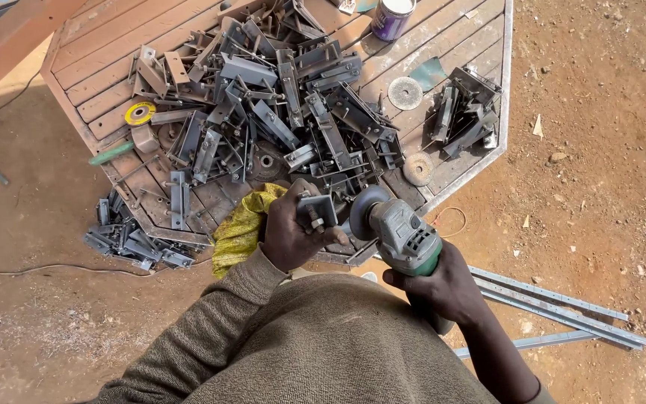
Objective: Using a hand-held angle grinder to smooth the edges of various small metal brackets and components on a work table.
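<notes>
My left hand [290, 233] grips a small grey metal bracket [317, 211] with a bolt, held at the near edge of the wooden table [99, 67]. My right hand [443, 288] holds a grey and green angle grinder [401, 236], its disc [364, 212] right beside the bracket. A large heap of similar grey metal brackets [278, 105] covers the tabletop just beyond both hands. A yellow cloth [242, 224] hangs over the table edge by my left wrist.
Grinding discs [405, 93] lie on the table, along with a yellow disc [140, 113], a green-handled tool [111, 153] and a paint can [392, 16]. More brackets [132, 241] lie on the dirt at left. Metal bars [562, 307] rest on the ground at right.
</notes>
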